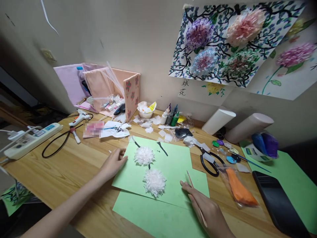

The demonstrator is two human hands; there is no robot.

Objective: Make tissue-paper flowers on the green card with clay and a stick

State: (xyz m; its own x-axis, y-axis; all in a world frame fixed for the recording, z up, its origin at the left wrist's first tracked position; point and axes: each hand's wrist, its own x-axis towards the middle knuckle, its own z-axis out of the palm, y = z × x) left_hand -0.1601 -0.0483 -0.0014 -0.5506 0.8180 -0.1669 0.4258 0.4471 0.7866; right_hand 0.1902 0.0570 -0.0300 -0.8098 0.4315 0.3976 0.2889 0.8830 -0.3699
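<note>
A sheet of light green paper (173,185) lies in front of me, overlapping other green sheets. Two fluffy white paper flowers, an upper one (144,155) and a lower one (154,182), sit on it beside short black painted strokes (162,149). My left hand (116,162) is at the sheet's left edge, thumb on top and fingers curled at the rim, holding it. Between the fingers of my right hand (204,206) is a slim paintbrush (190,179), its tip pointing away from me above the right part of the paper.
Black-handled scissors (210,163), a bag of orange clay (240,188) and a black phone (274,201) lie to the right. Paint bottles (170,115) and a white bowl (146,110) stand behind. A glue gun (79,118) and power strip (33,140) are left.
</note>
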